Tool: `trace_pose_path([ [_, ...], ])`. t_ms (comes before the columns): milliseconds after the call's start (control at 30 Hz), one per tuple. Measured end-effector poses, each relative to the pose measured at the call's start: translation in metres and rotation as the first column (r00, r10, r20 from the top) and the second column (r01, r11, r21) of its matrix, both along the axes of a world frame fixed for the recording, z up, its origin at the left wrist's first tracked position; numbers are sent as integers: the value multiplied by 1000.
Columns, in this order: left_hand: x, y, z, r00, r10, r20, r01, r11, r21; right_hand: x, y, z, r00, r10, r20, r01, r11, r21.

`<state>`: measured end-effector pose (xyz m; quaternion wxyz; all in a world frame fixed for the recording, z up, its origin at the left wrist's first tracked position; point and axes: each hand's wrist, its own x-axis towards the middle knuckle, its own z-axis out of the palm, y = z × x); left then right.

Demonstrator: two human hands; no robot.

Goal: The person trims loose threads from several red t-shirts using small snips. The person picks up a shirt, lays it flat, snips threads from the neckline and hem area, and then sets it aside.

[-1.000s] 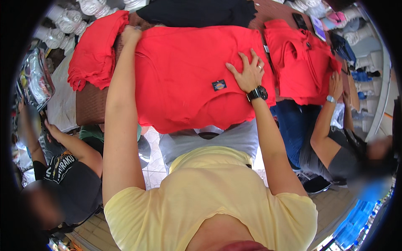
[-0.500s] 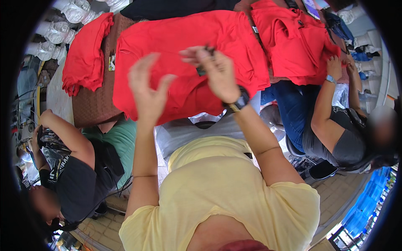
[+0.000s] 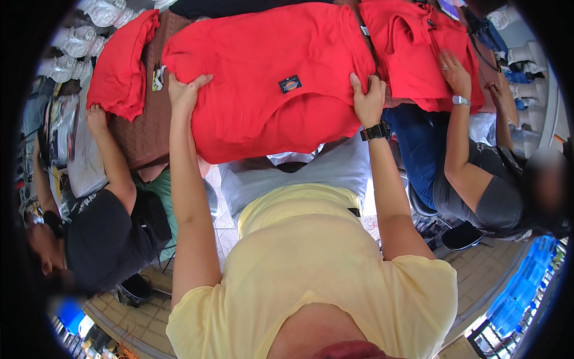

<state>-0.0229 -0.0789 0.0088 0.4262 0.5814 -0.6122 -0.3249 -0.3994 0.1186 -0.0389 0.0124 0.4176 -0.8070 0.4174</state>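
A red shirt (image 3: pixel 281 42) lies spread over the table before me, its neckline curving toward my lap. Inside the neckline sits a dark label (image 3: pixel 290 84). My left hand (image 3: pixel 184 94) grips the shirt's left edge, thumb on top and fingers tucked out of sight. On the opposite edge, my right hand (image 3: pixel 369 100) pinches the fabric between thumb and fingers; a dark watch (image 3: pixel 375 131) is on that wrist.
Red garments lie to the left (image 3: pixel 122 69) and right (image 3: pixel 412 60) on the brown table cover (image 3: pixel 140 140). A co-worker's hand (image 3: pixel 97 118) touches the left pile; another co-worker's hand (image 3: pixel 455 73) rests on the right one. A small yellow-and-white item (image 3: pixel 158 79) lies near my left hand.
Both my hands have come down from above the shirt and spread apart to its side edges. The label now shows. The small dark thing in my right hand is gone. The left co-worker now reaches the left pile.
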Motion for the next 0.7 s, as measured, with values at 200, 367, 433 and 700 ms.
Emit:
trace_pose_path([
  [200,28,-14,47,979,54,196,-10,976,-217,-16,12,22,947,168,273,-131,980,-148],
  [367,27,48,59,694,381,611,26,835,-550,-10,52,43,941,223,253,-183,968,-173],
  [433,12,86,76,944,54,325,129,846,-517,2,59,58,942,234,242,-230,972,-44],
  [700,5,134,75,944,-182,275,259,925,-277,56,58,88,831,371,415,-339,929,-151],
])
